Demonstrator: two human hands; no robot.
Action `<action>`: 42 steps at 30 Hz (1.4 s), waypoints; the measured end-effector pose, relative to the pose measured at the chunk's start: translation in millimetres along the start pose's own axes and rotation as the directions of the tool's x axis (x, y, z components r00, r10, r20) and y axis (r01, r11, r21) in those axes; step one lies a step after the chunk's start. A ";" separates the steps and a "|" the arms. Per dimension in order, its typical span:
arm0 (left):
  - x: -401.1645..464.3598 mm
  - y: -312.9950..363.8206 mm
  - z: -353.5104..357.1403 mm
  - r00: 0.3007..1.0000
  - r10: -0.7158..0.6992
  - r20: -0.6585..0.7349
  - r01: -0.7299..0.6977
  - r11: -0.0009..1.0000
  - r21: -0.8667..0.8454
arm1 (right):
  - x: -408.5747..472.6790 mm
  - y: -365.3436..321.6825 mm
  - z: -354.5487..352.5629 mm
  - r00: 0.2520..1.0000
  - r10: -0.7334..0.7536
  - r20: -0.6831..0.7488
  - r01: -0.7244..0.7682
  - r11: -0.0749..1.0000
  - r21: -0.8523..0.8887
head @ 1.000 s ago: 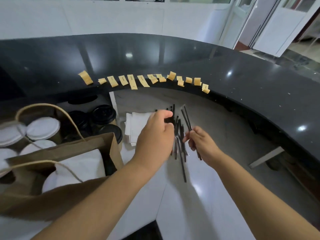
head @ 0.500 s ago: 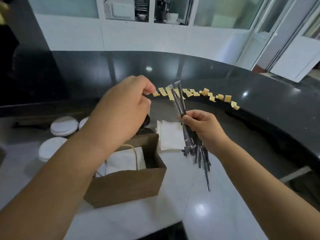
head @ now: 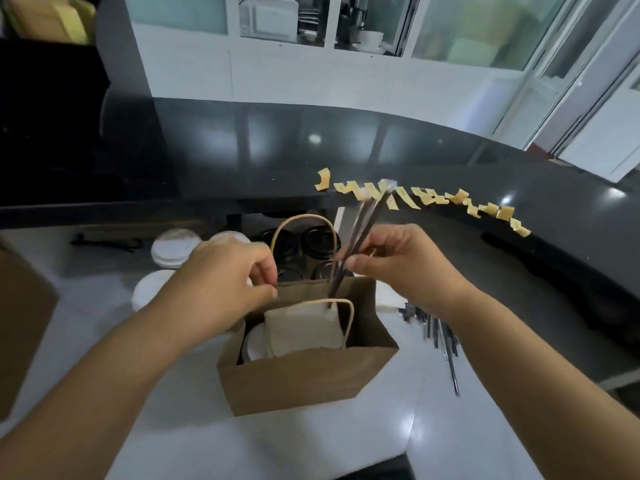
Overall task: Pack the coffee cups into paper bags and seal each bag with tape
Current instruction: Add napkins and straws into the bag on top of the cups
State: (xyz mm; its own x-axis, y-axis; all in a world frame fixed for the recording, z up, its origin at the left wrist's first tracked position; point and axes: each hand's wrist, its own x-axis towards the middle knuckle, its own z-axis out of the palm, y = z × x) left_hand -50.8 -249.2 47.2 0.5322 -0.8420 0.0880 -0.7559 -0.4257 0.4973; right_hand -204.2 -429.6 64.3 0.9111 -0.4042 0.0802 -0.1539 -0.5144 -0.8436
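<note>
An open brown paper bag (head: 304,379) stands on the white counter in front of me. Inside it lie white napkins (head: 303,329) over a white-lidded cup (head: 254,344). My left hand (head: 225,275) pinches the bag's far rim beside the rear handle. My right hand (head: 398,261) grips a few dark wrapped straws (head: 363,223), their lower ends dipping into the bag's right rear corner. Several yellow tape strips (head: 426,197) hang along the black counter's edge behind.
White-lidded cups (head: 175,245) stand left of the bag, black-lidded cups (head: 318,240) behind it. Loose dark straws (head: 440,337) lie on the white counter at the right. Another brown bag (head: 24,323) is at the left edge. The raised black counter (head: 381,157) curves around the back.
My right hand lifted a few straws from the pile and carried them left into the bag's mouth. My left hand came down from near the tape strips to the bag's rim.
</note>
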 end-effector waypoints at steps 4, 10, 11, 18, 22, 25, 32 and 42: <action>-3.1 -16.4 7.1 0.988 0.059 0.141 -0.074 0.992 0.103 | 7.3 6.0 19.1 0.987 0.057 0.152 -0.008 0.954 -0.300; -9.0 -34.9 15.1 0.953 0.033 0.301 -0.038 0.999 0.011 | 20.0 12.4 54.4 0.945 0.081 0.317 0.136 0.785 -0.605; -9.3 -38.6 15.8 0.949 0.053 0.312 -0.044 0.998 -0.034 | 22.2 12.4 60.7 0.937 0.100 0.335 0.149 0.752 -0.642; -12.6 -64.9 25.7 0.945 0.141 0.294 -0.068 0.967 -0.245 | 38.1 15.8 78.6 0.843 0.320 0.433 0.121 0.671 -0.731; -11.7 -71.5 27.8 0.938 0.179 0.298 -0.076 0.942 -0.328 | 40.0 20.2 84.7 0.812 0.381 0.443 0.056 0.703 -0.709; -12.4 -71.0 26.9 0.921 0.196 0.336 -0.068 0.931 -0.358 | 38.3 21.3 82.3 0.819 0.386 0.424 0.015 0.725 -0.689; -9.5 -71.3 32.8 0.890 0.225 0.398 -0.024 0.892 -0.451 | 24.3 15.9 56.7 0.911 0.338 0.236 -0.147 0.800 -0.581; 9.1 -54.4 55.8 0.886 0.341 0.315 -0.123 0.827 -0.548 | -11.3 15.4 1.5 0.954 0.199 -0.225 -0.251 0.939 -0.236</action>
State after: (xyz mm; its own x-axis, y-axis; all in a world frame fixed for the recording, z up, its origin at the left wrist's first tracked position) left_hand -26.2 -252.2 -27.2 0.0940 -0.9953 -0.0242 -0.4819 -0.0668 0.8737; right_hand -216.3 -431.8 49.6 0.7528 -0.6577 0.0280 -0.4634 -0.5596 -0.6871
